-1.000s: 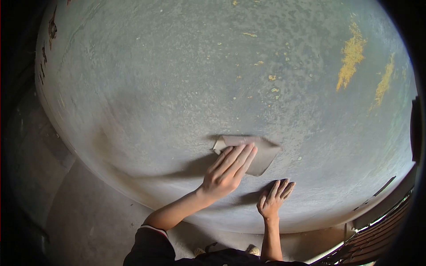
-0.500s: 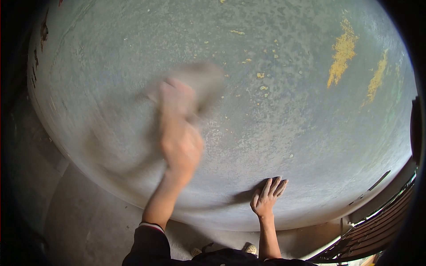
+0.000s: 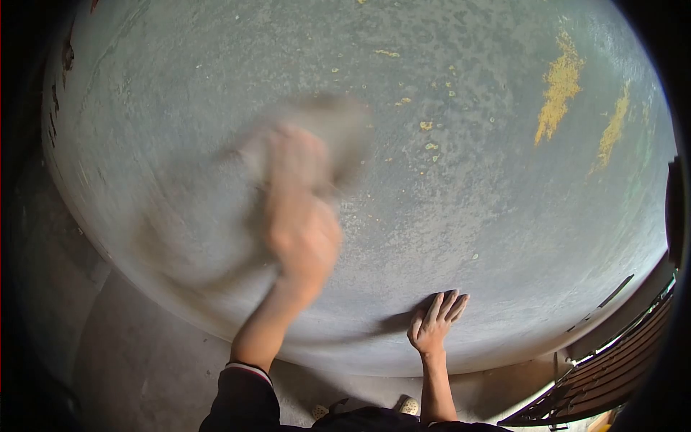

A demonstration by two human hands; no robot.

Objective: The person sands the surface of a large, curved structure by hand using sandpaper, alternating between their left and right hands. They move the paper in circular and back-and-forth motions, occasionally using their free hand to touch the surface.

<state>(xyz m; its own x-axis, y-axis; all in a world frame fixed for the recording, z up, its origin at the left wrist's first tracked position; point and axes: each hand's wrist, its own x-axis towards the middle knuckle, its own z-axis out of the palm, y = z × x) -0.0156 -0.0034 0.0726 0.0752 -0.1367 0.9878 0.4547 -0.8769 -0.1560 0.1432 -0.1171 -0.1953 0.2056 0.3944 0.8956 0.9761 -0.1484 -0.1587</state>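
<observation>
A large curved grey panel with worn yellow patches takes up most of the view. My left hand is smeared by motion near the panel's middle left. Its fingers appear closed on a flat grey-brown sheet of sandpaper, which lies against the surface and is blurred too. Lower right of it, my right hand rests on the panel near its bottom edge. The fingers there are stretched out and somewhat spread, dusty at the tips, with nothing held.
Below the panel is a grey concrete floor, where my light-coloured shoes show. Dark slatted metalwork stands at the lower right. Yellow marks and dark chips show on the panel.
My left hand and the sandpaper have shifted slightly to the right across the panel. My right hand stays at the same spot; the view has shifted a little.
</observation>
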